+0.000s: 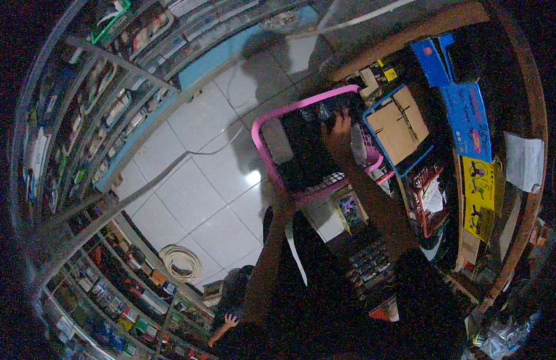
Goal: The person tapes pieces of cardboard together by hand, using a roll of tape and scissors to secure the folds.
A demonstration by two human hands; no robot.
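A pink plastic basket [307, 102] with dark contents is in front of me, above the tiled floor. At its near left corner, my left hand [282, 202] grips the rim. My right hand [338, 128] reaches inside, its fingers on a dark, partly shiny thing [322, 111] that I cannot make out; whether the fingers are closed on it is unclear. Right of the pink basket stands a blue-rimmed basket [381, 100] with a piece of cardboard [397, 126] in it. Below that is a red plastic basket [423, 202] holding white paper.
Shelves with small packaged goods [138, 315] line the left and lower left. A coiled pale cable [181, 263] lies on the floor tiles [206, 180]. Blue cardboard [467, 119] and a yellow box [479, 193] are at right. Another person's hand [230, 320] shows at the bottom.
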